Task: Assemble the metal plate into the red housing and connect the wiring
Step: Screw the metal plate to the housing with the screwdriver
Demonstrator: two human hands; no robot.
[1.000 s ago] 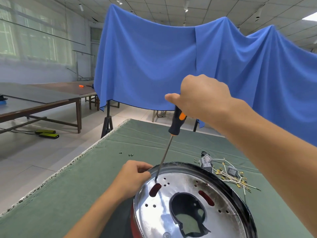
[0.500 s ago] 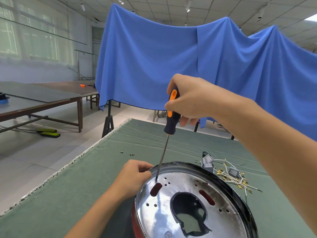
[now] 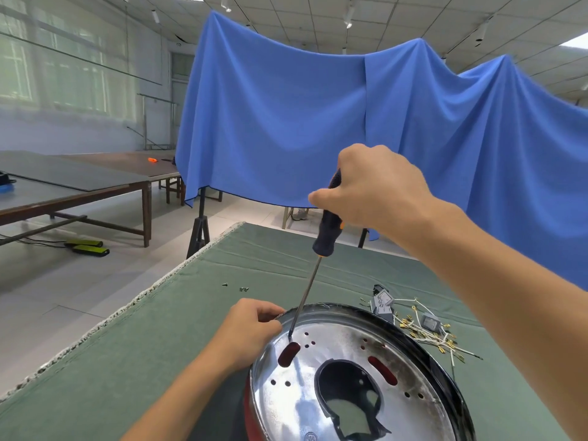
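A shiny round metal plate [image 3: 296,389] with a large central cutout lies inside the red housing [image 3: 249,415], of which only a red sliver shows at the lower left. My right hand [image 3: 372,186] grips the black-and-orange handle of a screwdriver [image 3: 327,230]. Its shaft slants down and its tip touches the plate near a red slot at the upper left. My left hand [image 3: 248,332] grips the housing rim beside the tip. A bundle of white wires with yellow terminals [image 3: 426,335] lies on the cloth to the right.
The green cloth-covered table [image 3: 159,361] has its left edge running diagonally. A few small screws [image 3: 243,289] lie beyond my left hand. Small grey parts [image 3: 383,302] sit by the wires. A blue drape [image 3: 318,122] hangs behind; other tables stand at the left.
My right hand has turned around the screwdriver handle while the tip stayed at the same spot on the plate. My left hand has kept its hold on the rim.
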